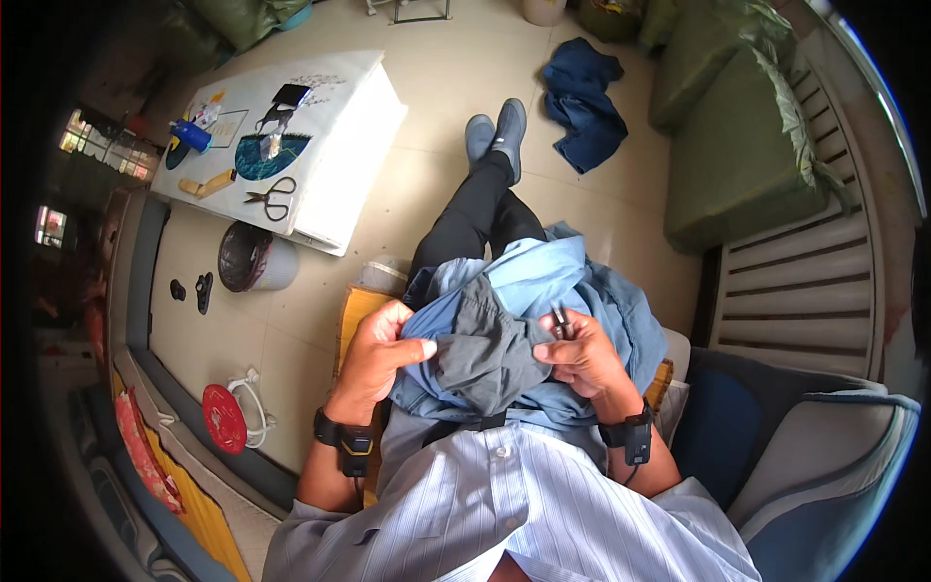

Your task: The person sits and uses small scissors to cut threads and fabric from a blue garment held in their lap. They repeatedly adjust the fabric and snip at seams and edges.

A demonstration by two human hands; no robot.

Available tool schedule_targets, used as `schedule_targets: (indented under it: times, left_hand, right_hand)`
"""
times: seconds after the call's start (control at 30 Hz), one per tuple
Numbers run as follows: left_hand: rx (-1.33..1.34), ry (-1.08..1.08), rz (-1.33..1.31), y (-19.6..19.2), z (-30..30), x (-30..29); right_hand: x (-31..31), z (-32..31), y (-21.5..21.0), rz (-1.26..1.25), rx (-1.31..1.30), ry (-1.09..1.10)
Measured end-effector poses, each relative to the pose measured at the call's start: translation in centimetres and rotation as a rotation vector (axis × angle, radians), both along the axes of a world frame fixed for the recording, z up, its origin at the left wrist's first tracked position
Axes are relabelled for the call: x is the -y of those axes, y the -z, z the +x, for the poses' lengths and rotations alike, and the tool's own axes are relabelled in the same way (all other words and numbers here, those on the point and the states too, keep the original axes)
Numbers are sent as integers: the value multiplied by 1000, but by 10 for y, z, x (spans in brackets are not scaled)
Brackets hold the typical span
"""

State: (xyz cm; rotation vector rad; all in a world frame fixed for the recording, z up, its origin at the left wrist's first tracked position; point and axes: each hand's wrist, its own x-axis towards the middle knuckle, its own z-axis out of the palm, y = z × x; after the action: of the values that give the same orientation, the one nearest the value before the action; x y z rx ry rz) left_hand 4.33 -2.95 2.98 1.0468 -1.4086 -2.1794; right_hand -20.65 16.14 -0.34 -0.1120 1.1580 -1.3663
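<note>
A grey cloth (485, 354) lies bunched over the blue garment (621, 310) on the person's lap. The left hand (373, 347) pinches its left edge between thumb and curled fingers. The right hand (579, 357) is closed on its right edge, with a small metal tool (560, 322) among the fingers; its exact kind is unclear. If that grip slipped, the tool could snag or nick the fabric beside it. Loose folds could also slide off the lap. Beyond stand a bin (272, 264) and the table (354, 126), bearing scissors (274, 201).
</note>
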Motion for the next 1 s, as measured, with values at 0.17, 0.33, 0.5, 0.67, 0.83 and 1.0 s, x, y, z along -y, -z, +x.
schedule_targets:
  times: [0.17,0.33,0.5,0.67,0.83,1.0]
  left_hand:
    - [172,-80,-442,6,-1,4]
    - [121,-54,-528,-34,-31,-7]
    - [32,107,-643,-45,-57,-14]
    - [-98,-19,-1021,-80,-65,-36]
    - [-95,268,-1039,-75,-82,-56]
    - [-29,-58,-762,-39,-73,-45]
  right_hand:
    - [-6,-15,-33,-248,133,165]
    - [2,-14,-86,-485,138,189]
    - [19,-11,-114,-624,237,223]
    - [33,-14,-133,-670,276,230]
    - [59,-1,-134,-574,230,178]
    - [82,0,-133,-493,50,58]
